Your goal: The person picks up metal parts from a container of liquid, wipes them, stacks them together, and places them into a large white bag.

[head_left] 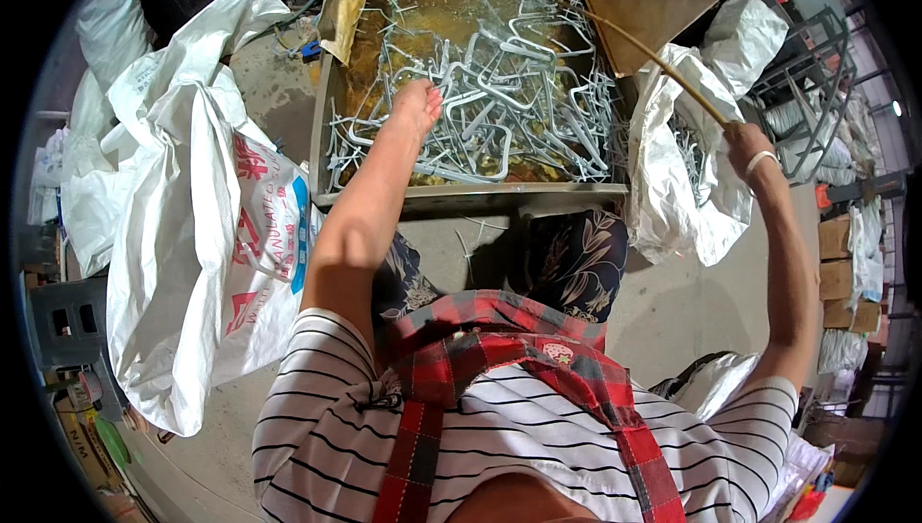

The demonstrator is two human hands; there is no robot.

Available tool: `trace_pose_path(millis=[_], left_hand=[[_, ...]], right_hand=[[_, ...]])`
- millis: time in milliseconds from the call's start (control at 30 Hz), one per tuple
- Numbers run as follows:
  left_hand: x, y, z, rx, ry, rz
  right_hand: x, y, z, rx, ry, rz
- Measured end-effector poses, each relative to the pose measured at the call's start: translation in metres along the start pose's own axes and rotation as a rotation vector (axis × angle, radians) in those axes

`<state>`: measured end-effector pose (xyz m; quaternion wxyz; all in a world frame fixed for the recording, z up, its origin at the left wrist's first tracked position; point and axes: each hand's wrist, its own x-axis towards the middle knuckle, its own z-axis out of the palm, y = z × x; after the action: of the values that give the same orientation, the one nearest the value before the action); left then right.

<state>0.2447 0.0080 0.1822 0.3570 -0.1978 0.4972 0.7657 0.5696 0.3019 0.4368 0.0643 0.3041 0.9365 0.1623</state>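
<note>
A shallow metal tray (461,194) in front of me holds water and a tangled heap of grey bent plastic handle-like pieces (485,91) with thin offcuts. Over the left part of the heap, my left hand (418,108) has its fingers curled in; whatever may be in them is hidden. Out to the right, my right hand (749,148) is closed round the end of a long thin wooden stick (663,64). The stick slants up and left, across the tray's right edge, and its far end lies over the heap's far part.
Large white woven sacks (178,235) stand at my left. Beside the tray's right side, an open white sack (663,153) contains grey pieces. A brown board (658,4) leans at the far right corner, and cardboard boxes (834,264) are stacked farther right.
</note>
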Motion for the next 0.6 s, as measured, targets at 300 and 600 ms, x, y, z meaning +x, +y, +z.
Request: trace_pose_path(millis=[300,600], left_hand=[[-0.002,0.005,-0.008,-0.011,0.034,0.000],[-0.004,0.004,-0.002,-0.042,0.004,-0.006]], right_hand=[[-0.025,-0.051,0.015,-0.037,-0.155,-0.086],[-0.072,0.006,-0.033,-0.034,0.000,-0.057]])
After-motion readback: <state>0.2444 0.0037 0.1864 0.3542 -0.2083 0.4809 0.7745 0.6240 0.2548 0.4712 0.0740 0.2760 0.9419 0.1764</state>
